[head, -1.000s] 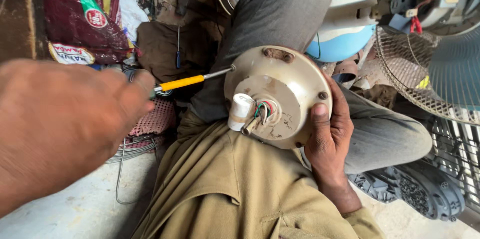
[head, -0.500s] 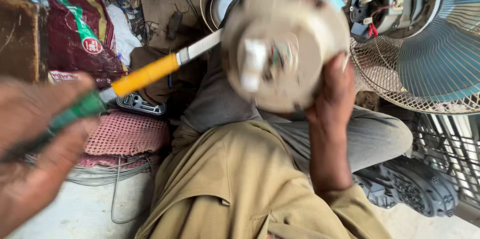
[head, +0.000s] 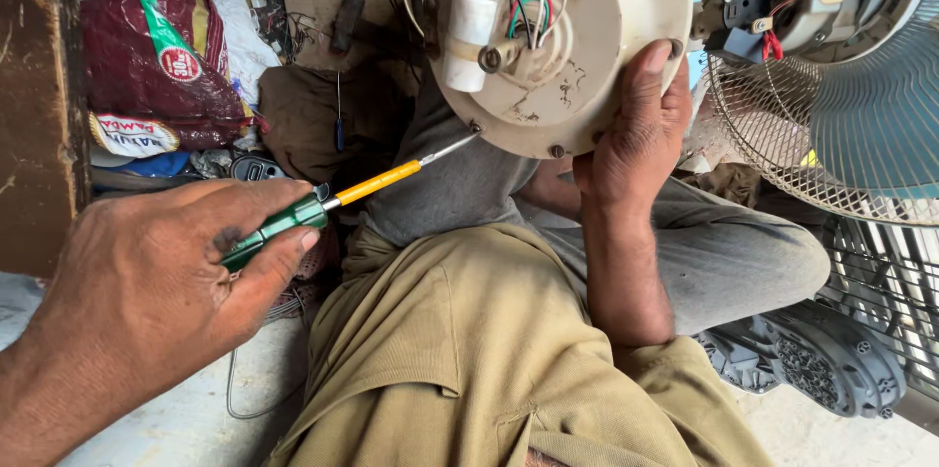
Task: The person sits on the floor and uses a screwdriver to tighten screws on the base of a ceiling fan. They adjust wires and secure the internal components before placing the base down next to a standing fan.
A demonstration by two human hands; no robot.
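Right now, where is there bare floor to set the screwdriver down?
Pale bare floor shows below the left hand, crossed by a thin wire. A smaller bare corner lies beside the dark grey motor casing. Crowded above: sacks, scraps, the fan cage.

There is one view only, from a camera worn on the person's head, so nothing overlaps with a second angle. It looks steeply down over the person's own lap and crossed legs toward the floor, close enough that the left hand fills the lower left corner and its forearm runs off the bottom edge. The right hand sits higher, just right of centre. The round motor housing is cut by the top edge, and the caged fan by the right edge.
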